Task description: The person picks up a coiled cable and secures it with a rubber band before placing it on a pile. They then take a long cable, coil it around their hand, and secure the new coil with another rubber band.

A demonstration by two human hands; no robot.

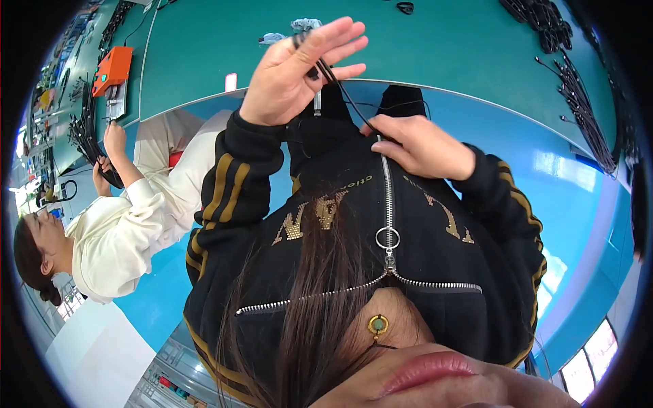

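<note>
A thin black cable [349, 100] runs between my two hands above my lap, near the front edge of the green table. Loops of it pass around the thumb and across the palm of my left hand [289, 71], whose fingers stretch out, spread apart. Lower and to the right, my right hand [425, 144] is closed on the cable between thumb and fingers. Part of the cable hangs in a loose curve behind that hand. A dark thicker piece shows by the left palm; I cannot make out what it is.
The green table [449, 51] holds crumpled blue cloth [306, 26], black cable bundles [585, 102] at right and coiled cables [541, 24] at far right. On the left, a co-worker in white [126, 228] handles cables beside an orange machine [112, 71].
</note>
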